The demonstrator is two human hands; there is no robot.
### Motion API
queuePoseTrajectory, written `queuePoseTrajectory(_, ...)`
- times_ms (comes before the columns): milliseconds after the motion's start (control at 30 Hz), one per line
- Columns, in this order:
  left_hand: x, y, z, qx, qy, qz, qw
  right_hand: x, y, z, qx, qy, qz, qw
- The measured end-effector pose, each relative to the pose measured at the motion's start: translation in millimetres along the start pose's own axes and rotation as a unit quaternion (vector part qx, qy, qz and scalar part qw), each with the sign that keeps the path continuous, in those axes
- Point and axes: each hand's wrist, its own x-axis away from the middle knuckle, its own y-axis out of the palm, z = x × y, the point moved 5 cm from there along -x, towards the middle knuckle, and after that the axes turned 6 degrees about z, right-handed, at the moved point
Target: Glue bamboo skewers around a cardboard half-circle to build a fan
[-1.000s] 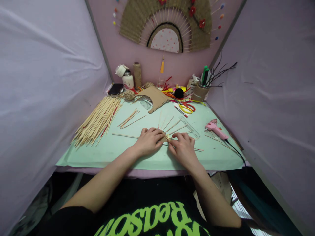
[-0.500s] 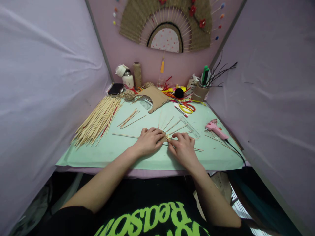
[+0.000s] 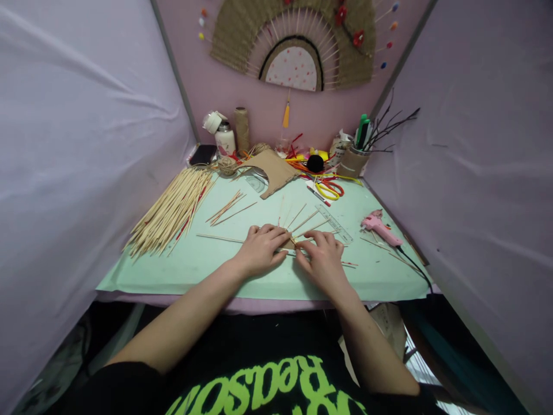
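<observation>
On the pale green mat point(image 3: 194, 265) lies a fan of thin wooden sticks point(image 3: 302, 222) spreading out from a small cardboard piece between my hands. My left hand point(image 3: 261, 249) lies fingers down on the left side of that piece, pressing it flat. My right hand point(image 3: 322, 256) sits just to its right with fingers bent, pinching at the base of the sticks. What its fingertips hold is too small to make out. One long stick point(image 3: 218, 237) runs out to the left of my left hand.
A big pile of bamboo skewers point(image 3: 173, 210) lies at the left. A clear ruler point(image 3: 334, 223), pink glue gun point(image 3: 380, 227) with cord, yellow scissors point(image 3: 326, 190), a cardboard cutout point(image 3: 272, 168), twine, a bottle and a pen cup line the back. Cloth walls close both sides.
My right hand has crept slightly up and left along the stick bases. My left hand stays pressed where it was. The view has shifted a little.
</observation>
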Motion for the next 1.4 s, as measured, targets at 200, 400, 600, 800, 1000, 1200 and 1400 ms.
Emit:
queuePoseTrajectory(200,2.2,-7.0,-4.4,0.012,0.001,0.075,0.997,-2.7,-2.3,0.2,-0.002,0.012,0.017,1.000)
queuePoseTrajectory(400,4.8,-14.2,-9.7,0.039,0.005,0.152,0.988,-18.6,3.1,-1.2,0.020,0.027,-0.014,0.999)
queuePoseTrajectory(600,6.8,-20.9,-13.8,0.065,-0.005,0.192,0.979,-38.0,15.2,-10.4,0.051,0.004,-0.087,0.995)
queuePoseTrajectory(800,10.2,-35.9,-28.3,0.069,-0.109,0.240,0.962,-54.2,17.5,-21.4,0.081,0.005,-0.122,0.989)
queuePoseTrajectory(1000,9.5,-35.9,-37.6,0.072,-0.141,0.235,0.959,-55.2,27.0,-37.9,0.101,-0.029,-0.143,0.984)
queuePoseTrajectory(1200,8.6,-31.8,-43.5,0.080,-0.148,0.225,0.960,-49.6,36.0,-47.1,0.118,-0.058,-0.148,0.980)
queuePoseTrajectory(1400,9.6,-29.5,-46.0,0.080,-0.151,0.227,0.959,-65.3,27.3,-44.9,0.150,-0.079,-0.143,0.975)
